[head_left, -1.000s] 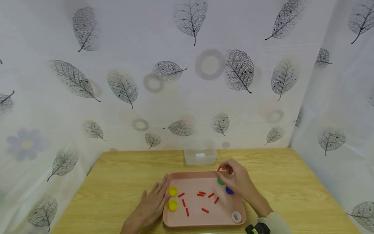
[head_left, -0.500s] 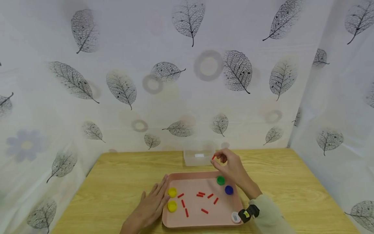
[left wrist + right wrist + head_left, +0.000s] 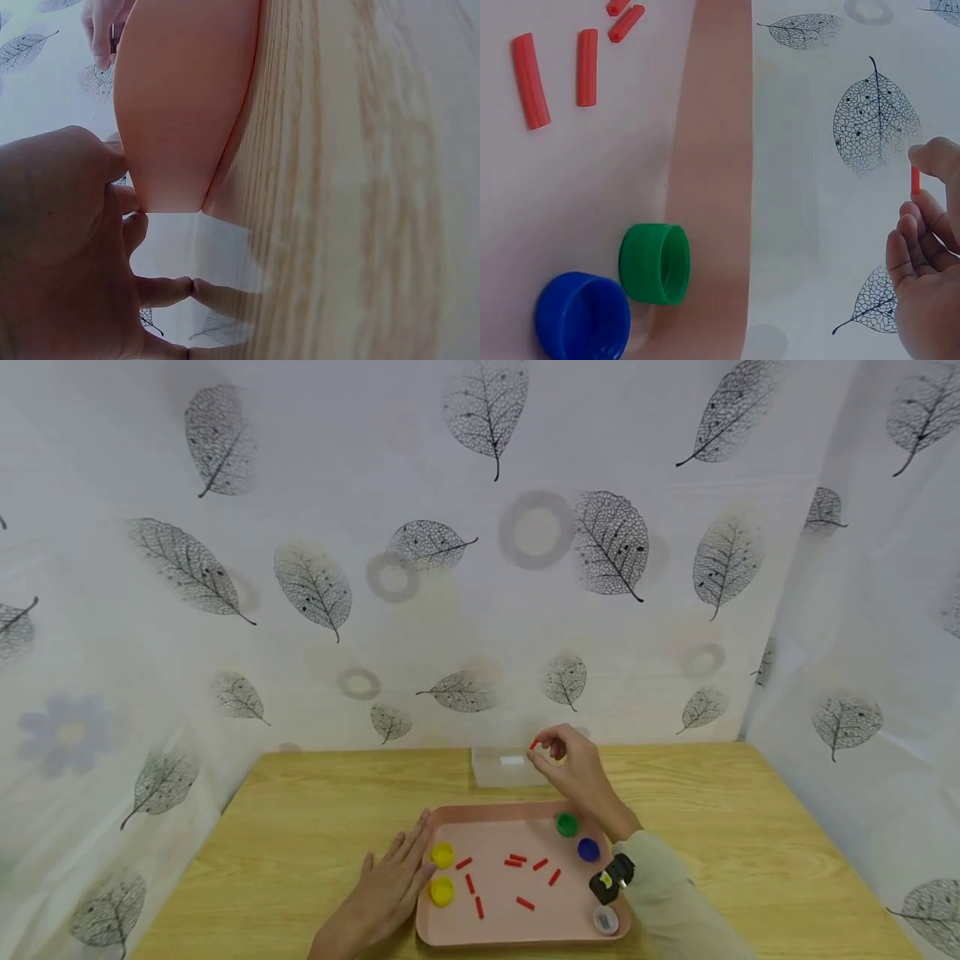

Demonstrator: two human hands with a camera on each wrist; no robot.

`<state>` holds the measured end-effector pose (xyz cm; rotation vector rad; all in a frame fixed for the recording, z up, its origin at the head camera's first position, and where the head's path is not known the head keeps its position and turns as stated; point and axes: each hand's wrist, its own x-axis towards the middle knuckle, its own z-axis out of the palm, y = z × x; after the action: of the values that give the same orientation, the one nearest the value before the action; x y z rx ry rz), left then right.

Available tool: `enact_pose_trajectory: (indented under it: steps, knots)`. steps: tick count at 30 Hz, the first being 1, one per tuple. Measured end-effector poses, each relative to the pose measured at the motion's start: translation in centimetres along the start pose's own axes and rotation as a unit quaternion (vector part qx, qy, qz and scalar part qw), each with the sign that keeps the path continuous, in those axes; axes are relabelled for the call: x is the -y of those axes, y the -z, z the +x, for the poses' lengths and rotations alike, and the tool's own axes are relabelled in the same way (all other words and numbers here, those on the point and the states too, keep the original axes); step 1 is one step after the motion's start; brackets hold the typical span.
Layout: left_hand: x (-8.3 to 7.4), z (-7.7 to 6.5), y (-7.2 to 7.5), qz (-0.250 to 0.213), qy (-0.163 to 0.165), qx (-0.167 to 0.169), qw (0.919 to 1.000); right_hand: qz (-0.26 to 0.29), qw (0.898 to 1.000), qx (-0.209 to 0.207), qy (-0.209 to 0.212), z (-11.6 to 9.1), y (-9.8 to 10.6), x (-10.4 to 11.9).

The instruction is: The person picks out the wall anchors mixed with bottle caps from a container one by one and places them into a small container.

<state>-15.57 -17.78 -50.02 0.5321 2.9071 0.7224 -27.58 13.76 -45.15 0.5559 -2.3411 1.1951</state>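
The wooden table (image 3: 300,810) supports the pink tray (image 3: 450,931); the clear box (image 3: 491,772) stands behind it. The left hand (image 3: 386,885) lies with fingers extended along the tray's left wall. The right hand (image 3: 577,768) has moved from the tray's far right corner to the box, so its pinched red stick (image 3: 533,745) is outside the tray; whether above or within the box cannot be told. This hand obscures the box's right part. The tray contains yellow caps (image 3: 442,855), a green cap (image 3: 566,824), a blue cap (image 3: 588,849), a white cap (image 3: 606,920) and eight loose sticks (image 3: 525,903).
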Motion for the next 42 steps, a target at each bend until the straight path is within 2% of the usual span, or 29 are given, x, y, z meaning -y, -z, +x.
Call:
enact_pose_trajectory:
  steps: [12, 22, 36, 42]
  knots:
    - [0.4, 0.1, -0.1, -0.005, -0.01, 0.005, 0.9999, 0.025, 0.999, 0.001, -0.023, 1.4, -2.1, -1.4]
    - [0.3, 0.0, -0.1, 0.0, -0.008, 0.008, 0.9999, 0.014, 0.999, -0.001, -0.034, 1.6, -3.6, -2.5]
    - [0.3, -0.1, 0.1, 0.004, -0.016, 0.003, 0.9999, 0.017, 0.998, 0.017, -0.053, 1.8, -4.0, -2.8]
    - [0.3, 0.0, 0.1, 0.005, -0.009, 0.006, 0.9999, 0.024, 0.998, 0.016, -0.06, 1.9, -4.0, -2.8]
